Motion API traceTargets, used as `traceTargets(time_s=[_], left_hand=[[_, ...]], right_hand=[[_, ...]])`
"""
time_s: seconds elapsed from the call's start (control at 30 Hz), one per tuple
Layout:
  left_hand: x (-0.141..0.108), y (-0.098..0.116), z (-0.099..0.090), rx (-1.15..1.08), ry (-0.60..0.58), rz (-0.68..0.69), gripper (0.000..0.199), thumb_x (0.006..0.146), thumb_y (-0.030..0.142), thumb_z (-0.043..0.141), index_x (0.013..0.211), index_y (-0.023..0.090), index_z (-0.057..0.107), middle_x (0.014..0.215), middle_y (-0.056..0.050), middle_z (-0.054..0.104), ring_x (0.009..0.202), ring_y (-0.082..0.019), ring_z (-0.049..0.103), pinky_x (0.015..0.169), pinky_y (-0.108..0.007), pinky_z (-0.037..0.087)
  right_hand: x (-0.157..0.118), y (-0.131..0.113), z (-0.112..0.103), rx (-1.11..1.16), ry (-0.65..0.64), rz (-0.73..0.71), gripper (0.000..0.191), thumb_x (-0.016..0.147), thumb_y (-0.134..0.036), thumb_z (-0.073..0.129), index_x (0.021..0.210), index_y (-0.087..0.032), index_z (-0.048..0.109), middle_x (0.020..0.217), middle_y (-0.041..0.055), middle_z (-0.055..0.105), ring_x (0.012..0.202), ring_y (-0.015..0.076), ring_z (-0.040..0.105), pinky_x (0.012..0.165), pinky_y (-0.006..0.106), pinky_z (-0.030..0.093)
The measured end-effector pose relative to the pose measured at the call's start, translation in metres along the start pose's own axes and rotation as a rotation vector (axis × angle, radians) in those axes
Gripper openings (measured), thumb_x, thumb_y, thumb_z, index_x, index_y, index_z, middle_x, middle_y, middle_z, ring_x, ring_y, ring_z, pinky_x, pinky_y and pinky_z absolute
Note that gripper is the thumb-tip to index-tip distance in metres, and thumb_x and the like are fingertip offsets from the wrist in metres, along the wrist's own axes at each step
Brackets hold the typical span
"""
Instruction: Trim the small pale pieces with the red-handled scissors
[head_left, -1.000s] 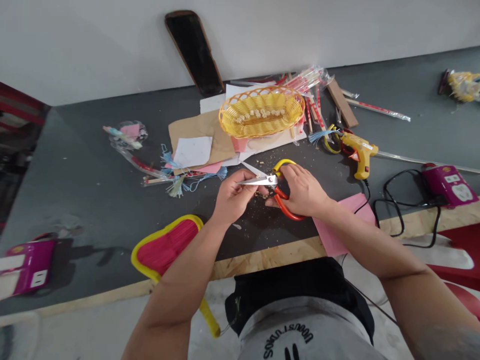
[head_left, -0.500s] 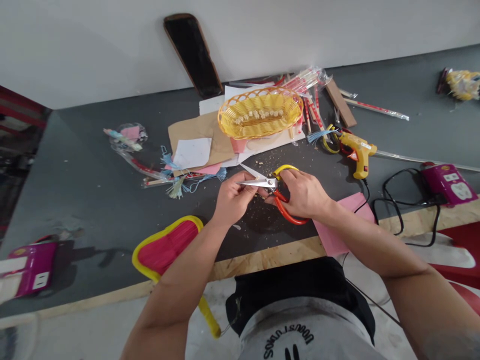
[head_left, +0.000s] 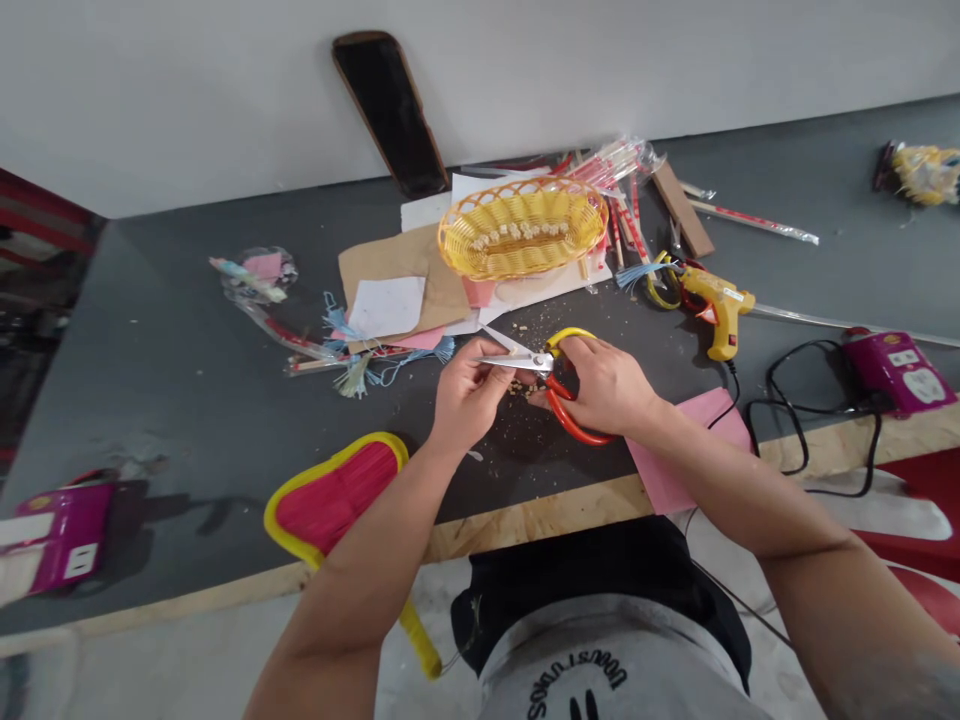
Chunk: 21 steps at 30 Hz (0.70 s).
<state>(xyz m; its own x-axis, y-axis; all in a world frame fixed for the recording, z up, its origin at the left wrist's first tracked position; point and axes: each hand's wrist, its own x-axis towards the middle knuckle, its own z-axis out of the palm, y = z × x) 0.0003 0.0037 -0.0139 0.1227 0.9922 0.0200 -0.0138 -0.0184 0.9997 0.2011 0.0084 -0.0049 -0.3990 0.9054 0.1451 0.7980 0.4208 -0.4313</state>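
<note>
My right hand [head_left: 607, 385] grips a pair of scissors [head_left: 541, 364] by its handles, one yellow and one red. The blades point left and stand apart. My left hand [head_left: 466, 395] is pinched at the blades, closed on something small and pale that I cannot make out. Small light crumbs [head_left: 525, 388] lie on the dark table under the scissors. Just beyond the hands sits a yellow woven basket [head_left: 517, 262] with a row of small pale pieces [head_left: 521, 234] in it.
Papers [head_left: 386, 306] and blue tassels [head_left: 358, 375] lie left of the basket. A yellow glue gun [head_left: 721, 310] with a cord is at the right, near a purple box [head_left: 900, 370]. A red fan with yellow edging [head_left: 337, 490] lies by my left forearm. Pink paper [head_left: 694, 450] is under my right forearm.
Both hands stay in nearly the same place, with the scissors still around the spot where the left fingers pinch. The whole view has shifted very slightly.
</note>
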Motion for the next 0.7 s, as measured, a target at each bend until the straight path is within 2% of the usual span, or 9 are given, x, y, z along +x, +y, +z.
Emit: traceTargets(time_s=[0.13,0.3,0.4,0.57,0.7], left_hand=[[-0.001,0.004,0.000,0.027,0.011,0.020,0.026,0.088,0.044,0.072,0.085,0.019,0.068,0.073,-0.005,0.076,0.050,-0.011,0.053,0.050,-0.024,0.038],[-0.002,0.007,-0.001,0.023,-0.005,0.027,0.025,0.088,0.043,0.072,0.085,0.018,0.069,0.074,-0.005,0.078,0.046,-0.009,0.047,0.048,-0.024,0.034],[-0.002,0.008,-0.001,0.021,-0.012,0.032,0.025,0.089,0.043,0.071,0.085,0.018,0.069,0.072,-0.004,0.077,0.045,-0.009,0.046,0.048,-0.024,0.033],[-0.002,0.011,-0.001,0.046,-0.012,0.041,0.027,0.090,0.043,0.070,0.081,0.018,0.067,0.068,-0.004,0.074,0.047,-0.009,0.047,0.047,-0.024,0.033],[-0.001,0.009,-0.001,0.020,-0.007,0.016,0.029,0.089,0.045,0.071,0.081,0.018,0.066,0.068,-0.003,0.074,0.043,-0.008,0.042,0.044,-0.024,0.029]], right_hand=[[0.001,0.004,0.004,0.036,0.042,-0.056,0.056,0.085,-0.069,0.061,0.104,-0.017,0.056,0.101,0.0168,0.068,0.097,0.0320,0.065,0.088,0.046,0.053],[0.001,0.008,0.007,0.069,0.056,-0.121,0.066,0.079,-0.072,0.066,0.114,-0.016,0.056,0.114,0.0191,0.065,0.112,0.0367,0.061,0.101,0.055,0.049],[0.001,0.009,0.006,0.055,0.066,-0.102,0.070,0.078,-0.076,0.065,0.114,-0.016,0.058,0.116,0.0197,0.064,0.110,0.0366,0.061,0.100,0.054,0.049],[0.001,0.009,0.005,0.071,0.054,-0.093,0.065,0.080,-0.074,0.065,0.106,-0.015,0.060,0.099,0.0167,0.071,0.095,0.0335,0.067,0.092,0.050,0.052],[0.000,0.010,0.006,0.184,0.117,-0.031,0.069,0.076,-0.071,0.071,0.117,-0.017,0.055,0.106,0.0150,0.072,0.097,0.0312,0.069,0.087,0.046,0.055]])
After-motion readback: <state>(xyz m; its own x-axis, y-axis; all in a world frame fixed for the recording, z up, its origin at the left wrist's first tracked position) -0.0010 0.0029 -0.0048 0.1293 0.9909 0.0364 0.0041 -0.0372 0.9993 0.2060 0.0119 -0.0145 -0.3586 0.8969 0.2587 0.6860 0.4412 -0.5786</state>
